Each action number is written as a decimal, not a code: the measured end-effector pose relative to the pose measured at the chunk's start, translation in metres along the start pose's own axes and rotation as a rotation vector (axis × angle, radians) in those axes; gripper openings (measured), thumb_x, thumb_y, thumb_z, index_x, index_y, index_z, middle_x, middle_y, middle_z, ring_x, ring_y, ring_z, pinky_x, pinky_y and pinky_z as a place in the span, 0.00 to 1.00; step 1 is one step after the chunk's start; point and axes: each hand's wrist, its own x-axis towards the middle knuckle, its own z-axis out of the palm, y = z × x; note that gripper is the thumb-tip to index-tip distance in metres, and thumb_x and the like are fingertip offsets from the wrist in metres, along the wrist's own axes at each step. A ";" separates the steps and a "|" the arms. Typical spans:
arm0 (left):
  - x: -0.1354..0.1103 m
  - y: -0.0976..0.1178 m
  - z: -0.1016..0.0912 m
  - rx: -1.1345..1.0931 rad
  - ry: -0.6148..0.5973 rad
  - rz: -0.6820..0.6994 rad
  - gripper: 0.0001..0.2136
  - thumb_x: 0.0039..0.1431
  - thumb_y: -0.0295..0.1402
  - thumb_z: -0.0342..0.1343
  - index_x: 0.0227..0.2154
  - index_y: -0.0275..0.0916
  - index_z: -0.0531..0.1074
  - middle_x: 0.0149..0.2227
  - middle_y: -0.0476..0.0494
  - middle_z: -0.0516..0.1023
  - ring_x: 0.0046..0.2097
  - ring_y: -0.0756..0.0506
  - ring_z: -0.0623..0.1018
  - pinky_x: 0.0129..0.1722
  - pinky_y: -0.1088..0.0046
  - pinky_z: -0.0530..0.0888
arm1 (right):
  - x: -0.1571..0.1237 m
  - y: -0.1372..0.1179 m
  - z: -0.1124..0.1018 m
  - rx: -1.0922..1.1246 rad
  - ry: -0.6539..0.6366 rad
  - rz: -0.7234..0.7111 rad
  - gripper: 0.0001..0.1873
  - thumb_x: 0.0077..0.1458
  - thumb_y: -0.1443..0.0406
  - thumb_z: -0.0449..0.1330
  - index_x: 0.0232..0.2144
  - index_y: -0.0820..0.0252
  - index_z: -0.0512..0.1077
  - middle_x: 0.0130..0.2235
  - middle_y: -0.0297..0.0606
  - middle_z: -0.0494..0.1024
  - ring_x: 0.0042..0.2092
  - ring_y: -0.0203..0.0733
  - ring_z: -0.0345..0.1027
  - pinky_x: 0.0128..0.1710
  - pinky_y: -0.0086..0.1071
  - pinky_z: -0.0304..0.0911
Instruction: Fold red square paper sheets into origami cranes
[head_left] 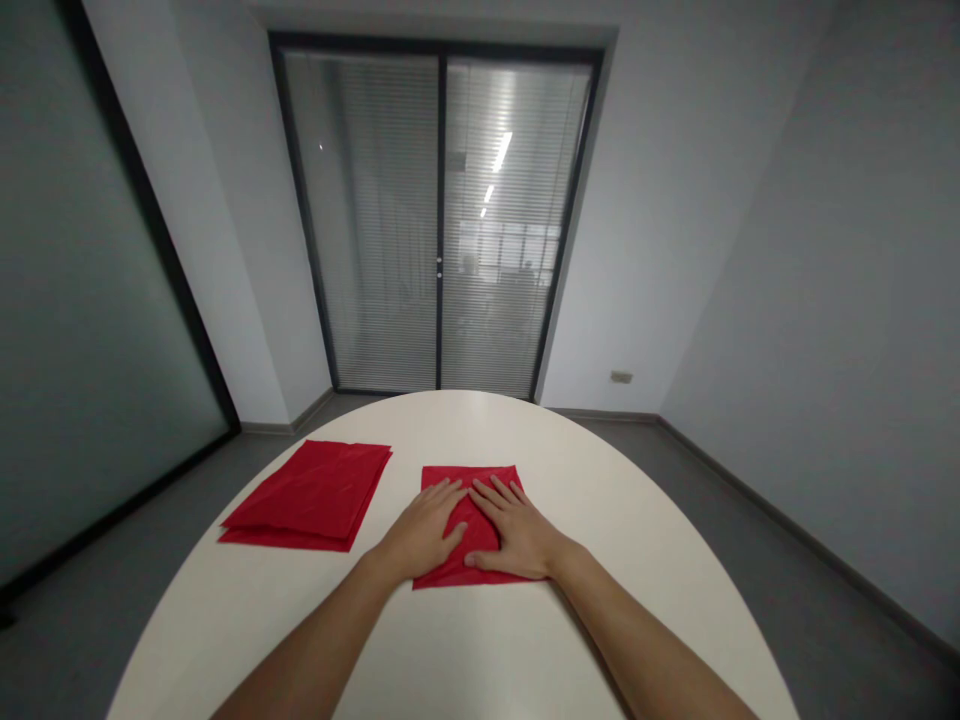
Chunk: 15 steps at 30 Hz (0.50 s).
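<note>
Red sheet (pixel 481 537), near edge crosswise, long axis unclear — left hand (pixel 423 530) and right hand (pixel 523 535) flat atop, fingers spread

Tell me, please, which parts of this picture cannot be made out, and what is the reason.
Head view:
- Parts of the red piece: hidden under the left hand and right hand.
- Inside of the red pile: covered by its top layer.
- Near side of the table: cut off by the bottom edge.
- Details beyond the blinds: blurred by the slats.
- Wall plate: too small.

On table (pixel 465 650): bundle (pixel 311 490) left, sheet (pixel 481 537) mid; doors (pixel 375 220) behind.
</note>
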 end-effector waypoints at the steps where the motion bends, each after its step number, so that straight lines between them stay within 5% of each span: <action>1: 0.000 0.000 0.000 0.005 -0.008 -0.003 0.27 0.64 0.36 0.49 0.65 0.39 0.60 0.68 0.39 0.60 0.69 0.39 0.60 0.68 0.54 0.57 | 0.000 0.000 0.000 0.001 0.003 -0.002 0.57 0.50 0.35 0.57 0.70 0.58 0.47 0.72 0.44 0.45 0.72 0.61 0.32 0.70 0.55 0.33; 15: -0.002 0.001 -0.002 0.007 0.003 0.002 0.24 0.65 0.37 0.50 0.63 0.38 0.64 0.67 0.37 0.61 0.69 0.38 0.60 0.68 0.53 0.58 | -0.003 0.000 -0.006 -0.022 0.025 0.045 0.55 0.51 0.34 0.55 0.70 0.60 0.49 0.71 0.48 0.46 0.72 0.60 0.34 0.70 0.54 0.35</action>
